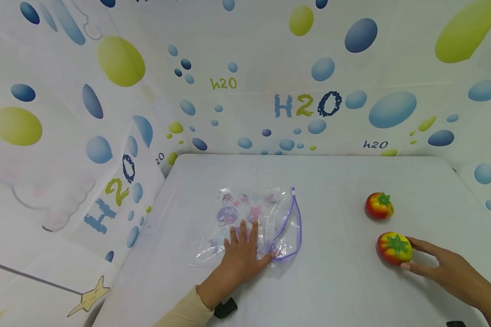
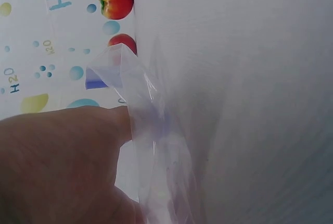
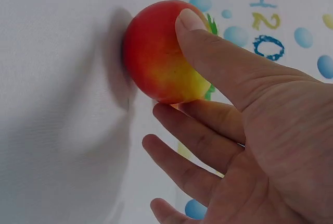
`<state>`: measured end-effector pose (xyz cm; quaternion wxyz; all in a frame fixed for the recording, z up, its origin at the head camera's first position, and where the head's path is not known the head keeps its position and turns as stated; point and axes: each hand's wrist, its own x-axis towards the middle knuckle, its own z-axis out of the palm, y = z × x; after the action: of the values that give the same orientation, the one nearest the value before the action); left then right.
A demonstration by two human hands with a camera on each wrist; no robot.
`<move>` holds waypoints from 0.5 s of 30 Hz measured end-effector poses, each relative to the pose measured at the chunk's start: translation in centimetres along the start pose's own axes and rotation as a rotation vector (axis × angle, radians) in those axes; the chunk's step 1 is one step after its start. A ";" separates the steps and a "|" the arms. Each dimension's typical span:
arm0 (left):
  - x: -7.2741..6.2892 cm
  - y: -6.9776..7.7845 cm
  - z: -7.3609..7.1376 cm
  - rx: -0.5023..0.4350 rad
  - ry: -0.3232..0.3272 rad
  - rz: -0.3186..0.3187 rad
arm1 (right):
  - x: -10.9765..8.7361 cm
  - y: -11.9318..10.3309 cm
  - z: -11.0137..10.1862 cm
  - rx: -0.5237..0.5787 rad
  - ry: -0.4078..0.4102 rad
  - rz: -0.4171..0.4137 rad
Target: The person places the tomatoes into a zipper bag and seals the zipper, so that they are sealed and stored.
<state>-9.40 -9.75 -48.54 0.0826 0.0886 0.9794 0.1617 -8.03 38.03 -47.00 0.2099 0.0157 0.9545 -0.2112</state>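
Observation:
My left hand (image 1: 241, 259) lies with spread fingers on a clear plastic zip pouch (image 1: 212, 231) printed with pink and purple figures. The pouch has a purple zip edge (image 1: 299, 227) at its right side, which the left thumb touches. At the right, my right hand (image 1: 446, 268) pinches a red and yellow toy tomato (image 1: 388, 254) with a green star-shaped top. The right wrist view shows the thumb on the tomato's side and fingertips under it, the other fingers loosely spread. A second toy tomato (image 1: 377, 206) sits just behind the first, touched by neither hand.
A white cloth covers the table (image 1: 331, 218). Behind and at the left stands a white curtain (image 1: 253, 45) with blue and green drops and H2O lettering. A small black object (image 1: 226, 309) shows beneath the left wrist.

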 end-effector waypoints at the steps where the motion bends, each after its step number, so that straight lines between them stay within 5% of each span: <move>1: 0.0 0.0 0.0 0.001 0.001 0.001 | 0.0 0.0 0.1 0.002 0.004 0.000; 15: -0.1 0.1 -0.1 0.002 0.008 0.006 | 0.0 0.2 0.3 -0.003 0.024 0.023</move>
<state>-9.28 -9.76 -48.36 0.0780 0.0912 0.9796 0.1613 -7.93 38.04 -47.34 0.2010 0.0289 0.9570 -0.2070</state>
